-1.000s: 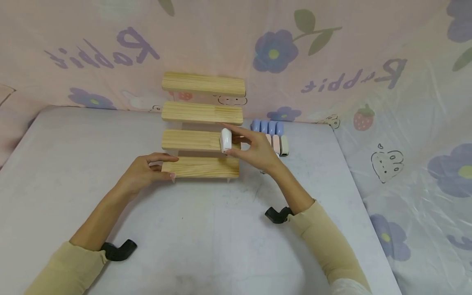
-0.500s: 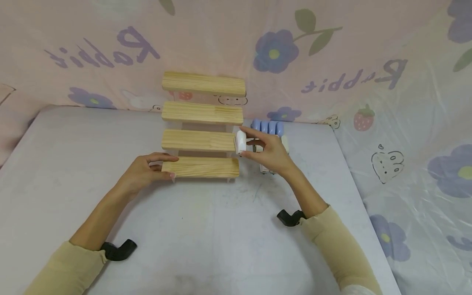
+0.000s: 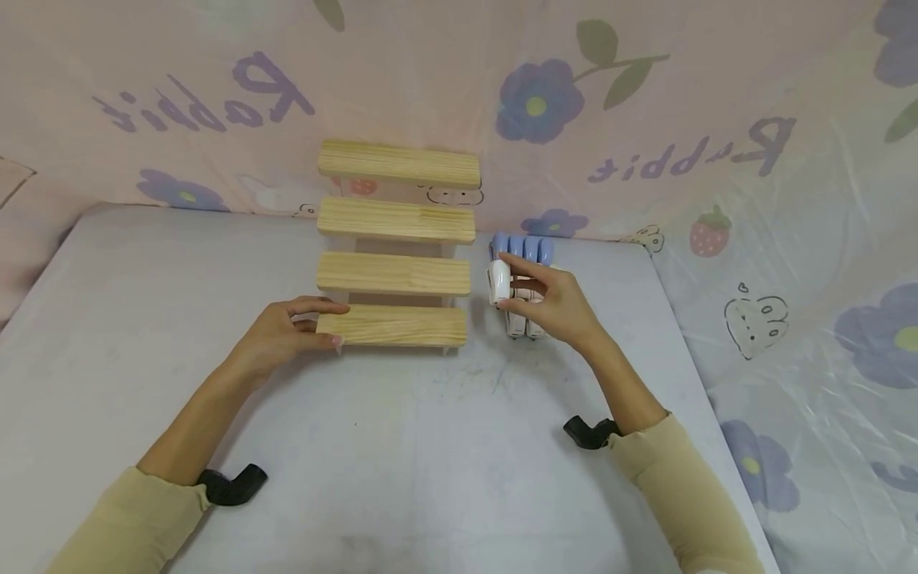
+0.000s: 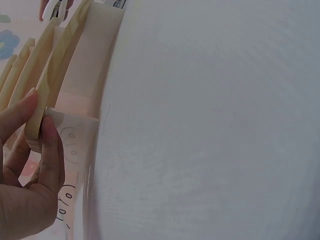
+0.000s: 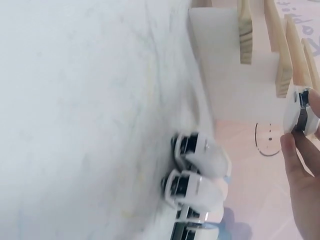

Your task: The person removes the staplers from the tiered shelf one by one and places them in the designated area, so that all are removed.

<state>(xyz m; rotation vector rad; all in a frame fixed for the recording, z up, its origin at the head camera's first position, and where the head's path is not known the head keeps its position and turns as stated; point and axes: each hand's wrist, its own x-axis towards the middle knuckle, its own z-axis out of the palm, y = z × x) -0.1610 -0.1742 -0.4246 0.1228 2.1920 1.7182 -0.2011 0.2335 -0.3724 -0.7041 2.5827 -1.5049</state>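
Observation:
A stepped rack with wooden boards [image 3: 402, 325] and pale side supports stands at the back of the table. My left hand [image 3: 268, 343] grips the left end of its lowest board, thumb on the front edge and fingers on top; the left wrist view shows this wooden board [image 4: 57, 65] pinched between thumb and fingers. Just right of the rack, my right hand [image 3: 555, 307] pinches a small white stapler [image 3: 500, 281] by its ends, held above the table. In the right wrist view this stapler [image 5: 299, 112] shows its dark metal underside.
Several blue staplers [image 3: 532, 249] stand in a row right of the rack. Nearer, white staplers [image 5: 197, 190] sit close together, others partly hidden behind my right hand. A printed curtain [image 3: 402, 80] hangs behind the table.
My right hand has carried the white stapler rightward, from in front of the third board down to beside the rack, over the grouped staplers. My left hand has stayed on the lowest board.

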